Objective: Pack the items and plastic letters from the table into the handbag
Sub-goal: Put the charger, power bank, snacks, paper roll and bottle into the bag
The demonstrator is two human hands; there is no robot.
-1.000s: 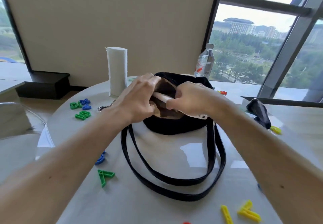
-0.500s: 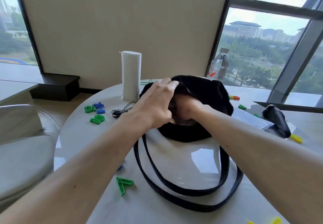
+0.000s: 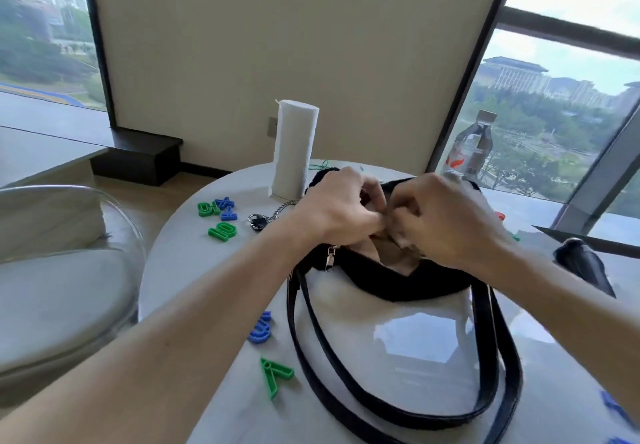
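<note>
- Black handbag (image 3: 398,282) on surface (image 3: 398,350), mouth now pulled wide.
- Right hand (image 3: 446,217) out of the bag since 0.5 s ago; left hand (image 3: 341,210) beside it.
- Fingers of both curled, pinching tan lining (image 3: 388,253).
- Plastic letters (image 3: 221,220) unpacked, well left of the bag.

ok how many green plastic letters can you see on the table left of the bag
3: one by the blue letters at the far left, one just nearer, one by the strap. Others may be hidden.
</note>
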